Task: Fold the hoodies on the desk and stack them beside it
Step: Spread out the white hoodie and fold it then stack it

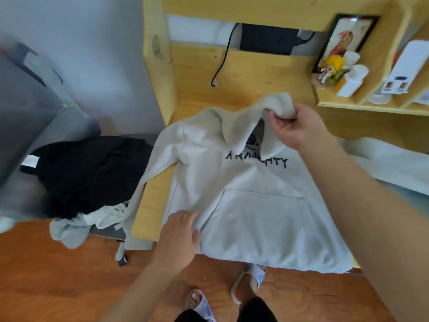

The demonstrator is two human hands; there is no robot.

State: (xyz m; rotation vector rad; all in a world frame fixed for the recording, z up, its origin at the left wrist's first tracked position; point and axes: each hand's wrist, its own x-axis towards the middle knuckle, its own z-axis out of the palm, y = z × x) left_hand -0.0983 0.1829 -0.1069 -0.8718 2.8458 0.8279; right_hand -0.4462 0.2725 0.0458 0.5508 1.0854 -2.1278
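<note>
Pale pine desk (250,73) w/ a raised back and side shelves, set on an orange-brown wood floor (58,270); grey-white wall behind. On the desk lies the light grey fleece hoodie (243,182), front up, dark printed lettering across the chest and a kangaroo pocket below. Its hem hangs over the near edge; one sleeve droops off the desk's left side.

Right hand (294,126) has fingers curled round the tip of the hood, lifted off the desk. Left hand (178,231) lies flat, fingers straight, pressing the hoodie's lower left near the pocket.

Progress: early, by the look of it. This hoodie is spread out but no fold shows yet; sleeves, body and hood all left to do. Left of the desk a grey upholstered chair (34,126) carries a crumpled black garment (92,173) and some pale grey-white clothes (76,226), none neatly folded, so no tidy stack shows yet. Can't tell if those are hoodies.

Shelf at right holds a black-framed picture (346,36), a small yellow-haired figurine (329,68) and white containers (352,77). Black cable (220,63) trails over the desk's back.
</note>
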